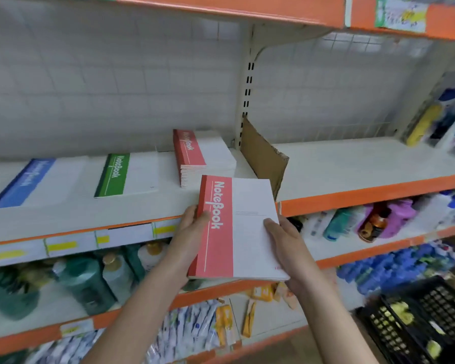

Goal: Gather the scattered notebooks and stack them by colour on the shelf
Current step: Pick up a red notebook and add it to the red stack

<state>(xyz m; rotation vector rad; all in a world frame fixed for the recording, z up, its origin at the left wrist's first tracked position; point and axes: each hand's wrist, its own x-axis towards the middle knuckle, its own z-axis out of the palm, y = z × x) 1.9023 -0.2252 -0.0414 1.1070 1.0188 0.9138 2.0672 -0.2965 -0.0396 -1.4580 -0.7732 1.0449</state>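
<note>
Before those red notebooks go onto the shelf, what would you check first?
1. Grip: left hand and right hand both hold the red notebooks: ok.
2. Colour match: a red stack already lies on the shelf: ok.
3. Path: nothing between the held notebooks and that stack: ok.
4. Neighbours: green notebook and blue notebook lie apart from the red stack: ok.
5. Cardboard divider leans beside the stack; whether it will stay put: cannot tell.
</note>
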